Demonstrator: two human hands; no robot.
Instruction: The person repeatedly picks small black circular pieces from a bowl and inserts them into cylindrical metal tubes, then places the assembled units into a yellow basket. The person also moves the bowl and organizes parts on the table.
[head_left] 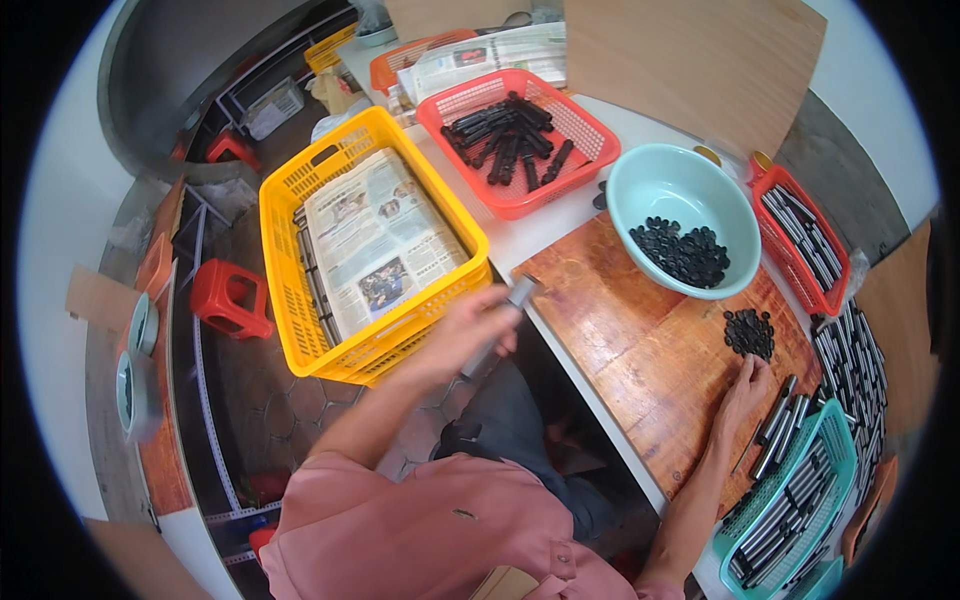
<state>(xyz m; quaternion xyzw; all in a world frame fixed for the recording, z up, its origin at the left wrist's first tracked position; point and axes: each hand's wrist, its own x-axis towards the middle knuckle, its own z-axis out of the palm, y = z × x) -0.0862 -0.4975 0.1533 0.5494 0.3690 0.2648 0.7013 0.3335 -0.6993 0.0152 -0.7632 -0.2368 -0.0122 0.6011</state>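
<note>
Near the table's front edge, my left hand (478, 330) is closed round a grey metal tube-like piece (520, 292) with a wider upper end; both are slightly blurred. My right hand (745, 388) touches the near edge of a small pile of black round caps (750, 333) on the wooden board (620, 320). Its fingers are drawn together, and what is between them is hidden. Behind the pile stands a pale turquoise bowl (640, 185) with many more black caps in it. Several black and silver tubes (778, 430) lie to the right of my right forearm.
A yellow crate (370, 365) with newspaper (375, 235) inside stands at left. A red basket (590, 140) holds black parts. Tubes fill a smaller red basket (765, 185) and a turquoise basket (845, 425) at right. A red stool (228, 300) is on the floor.
</note>
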